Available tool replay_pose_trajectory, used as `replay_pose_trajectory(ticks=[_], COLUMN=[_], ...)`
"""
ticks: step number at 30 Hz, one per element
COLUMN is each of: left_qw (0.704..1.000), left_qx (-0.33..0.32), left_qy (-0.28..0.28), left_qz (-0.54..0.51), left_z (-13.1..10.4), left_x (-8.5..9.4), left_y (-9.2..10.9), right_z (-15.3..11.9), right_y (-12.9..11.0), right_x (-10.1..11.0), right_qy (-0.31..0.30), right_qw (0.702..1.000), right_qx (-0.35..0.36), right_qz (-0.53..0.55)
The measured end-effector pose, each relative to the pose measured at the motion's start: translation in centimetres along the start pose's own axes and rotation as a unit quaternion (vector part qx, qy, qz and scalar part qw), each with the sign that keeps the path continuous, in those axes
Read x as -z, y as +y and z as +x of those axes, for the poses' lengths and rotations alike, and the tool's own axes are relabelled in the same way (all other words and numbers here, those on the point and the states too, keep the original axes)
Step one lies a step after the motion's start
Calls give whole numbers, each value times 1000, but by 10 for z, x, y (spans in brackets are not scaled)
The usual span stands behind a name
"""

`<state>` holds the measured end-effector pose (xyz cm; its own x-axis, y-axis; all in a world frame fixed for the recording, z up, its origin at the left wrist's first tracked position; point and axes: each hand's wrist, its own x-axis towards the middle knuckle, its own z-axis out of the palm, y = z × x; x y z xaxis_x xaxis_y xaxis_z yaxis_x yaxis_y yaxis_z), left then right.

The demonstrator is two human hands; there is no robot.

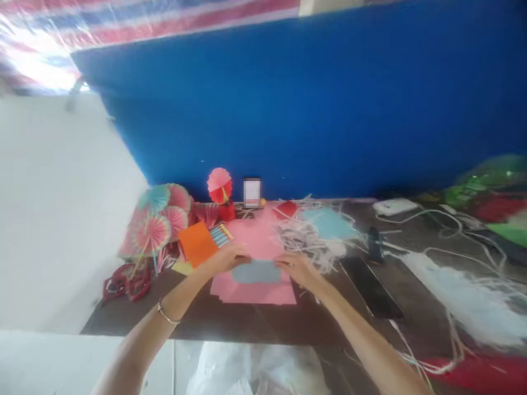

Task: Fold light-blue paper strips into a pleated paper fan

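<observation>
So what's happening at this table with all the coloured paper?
A person works with both bare hands on a small grey-blue paper piece lying on a stack of pink sheets. The left hand touches its left end, the right hand its right end. Finished paper fans stand to the left beside an orange sheet; paper strips and a dark phone lie to the right.

blue wall (313,104), white wall (53,208) at left, dark wooden table (255,321)

Two hands (263,263), one orange sheet (197,243), one dark phone (371,286), one bracelet (167,315).
</observation>
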<state>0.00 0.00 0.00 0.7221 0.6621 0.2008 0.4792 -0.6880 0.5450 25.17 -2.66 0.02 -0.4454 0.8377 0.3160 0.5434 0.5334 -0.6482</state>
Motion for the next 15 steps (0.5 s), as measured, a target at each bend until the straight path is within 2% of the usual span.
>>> replay_pose_trajectory(ticks=[7,12,15], left_qw=[999,999,999], left_qx=[-5,-7,-2], left_qy=[0,-10,-13], left_qz=[37,36,30], left_z=[4,7,9], left_x=[20,17,14], left_y=[14,20,25], right_z=[3,8,12], right_y=[-13,-31,-39], right_x=[11,9,4], right_qy=[-14,9,12], right_qw=[1000,990,985], right_qx=[-15,23,47], right_qz=[-14,-139,-163])
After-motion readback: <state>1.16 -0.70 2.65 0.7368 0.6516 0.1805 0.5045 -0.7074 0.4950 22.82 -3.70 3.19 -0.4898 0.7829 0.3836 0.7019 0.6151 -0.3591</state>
